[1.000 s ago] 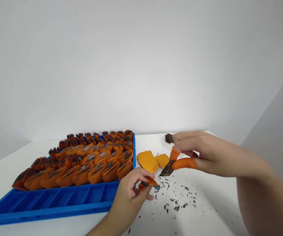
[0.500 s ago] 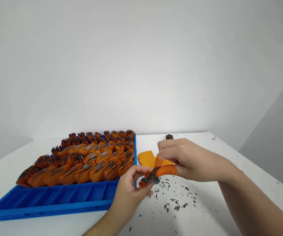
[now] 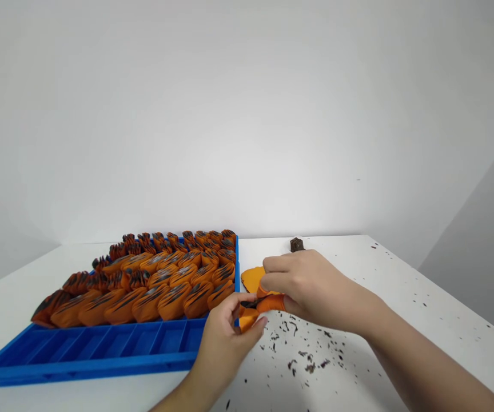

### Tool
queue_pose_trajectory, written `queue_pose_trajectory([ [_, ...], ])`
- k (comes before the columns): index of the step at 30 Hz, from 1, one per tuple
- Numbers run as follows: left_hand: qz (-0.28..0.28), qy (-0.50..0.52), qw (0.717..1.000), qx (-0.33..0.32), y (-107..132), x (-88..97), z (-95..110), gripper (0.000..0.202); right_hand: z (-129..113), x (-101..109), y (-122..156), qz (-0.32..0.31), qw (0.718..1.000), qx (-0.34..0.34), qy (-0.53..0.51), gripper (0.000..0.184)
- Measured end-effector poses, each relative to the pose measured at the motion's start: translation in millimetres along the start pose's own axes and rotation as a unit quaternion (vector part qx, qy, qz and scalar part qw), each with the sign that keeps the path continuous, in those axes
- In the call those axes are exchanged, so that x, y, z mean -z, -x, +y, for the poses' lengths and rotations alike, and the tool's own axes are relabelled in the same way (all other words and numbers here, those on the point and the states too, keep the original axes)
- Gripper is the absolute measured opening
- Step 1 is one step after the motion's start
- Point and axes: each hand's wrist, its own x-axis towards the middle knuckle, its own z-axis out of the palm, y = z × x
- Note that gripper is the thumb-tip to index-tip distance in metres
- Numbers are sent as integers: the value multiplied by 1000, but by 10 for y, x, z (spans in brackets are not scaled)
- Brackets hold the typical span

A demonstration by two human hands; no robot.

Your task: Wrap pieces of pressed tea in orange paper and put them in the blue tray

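Observation:
Above the white table, close to the right side of the blue tray [image 3: 88, 366], my left hand [image 3: 225, 337] pinches a small orange piece [image 3: 247, 320] with a dark edge between thumb and fingers. My right hand [image 3: 305, 286] has orange finger cots [image 3: 271, 303] on its thumb and index finger. Those fingertips press closed at the dark edge of the same piece, touching near my left fingers. The fingers partly hide the piece, so its full shape does not show. Just behind my hands lies a flat orange piece [image 3: 253, 278] with a thin dark edge.
Rows of orange bundles [image 3: 146, 306] with blackened edges fill the tray's back compartments; its front row shows bare blue dividers. A dark brown lump [image 3: 297, 245] sits at the back of the table. Dark flakes [image 3: 310, 367] are scattered right of the tray. A white wall [image 3: 247, 114] rises behind.
My right hand has moved left and slightly down, nearer my left hand. The piece has turned, showing more orange and less of its dark part.

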Motion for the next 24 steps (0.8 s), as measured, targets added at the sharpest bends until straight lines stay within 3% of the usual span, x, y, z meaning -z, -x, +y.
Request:
queue_pose_trajectory([
  [4, 8, -75, 994, -78, 7, 23, 5, 31, 60, 51, 11, -10, 1000, -17, -13, 20],
  [7, 5, -144, 981, -131, 28, 34, 89, 16, 84, 144, 56, -32, 998, -43, -26, 20],
  [10, -12, -181, 974, -138, 42, 40, 142, 11, 93, 209, 79, -63, 995, -70, -22, 19],
  [15, -37, -224, 965, -129, 50, 55, 93, 23, 98, 180, 37, -72, 992, -101, -36, 15],
  [18, -25, -247, 959, -139, 51, 65, 72, 30, 97, 125, -2, -73, 990, -111, -46, 15],
  [24, -26, -180, 975, -125, 57, 65, 90, 25, 141, 103, -2, -67, 991, -73, -94, 12],
])
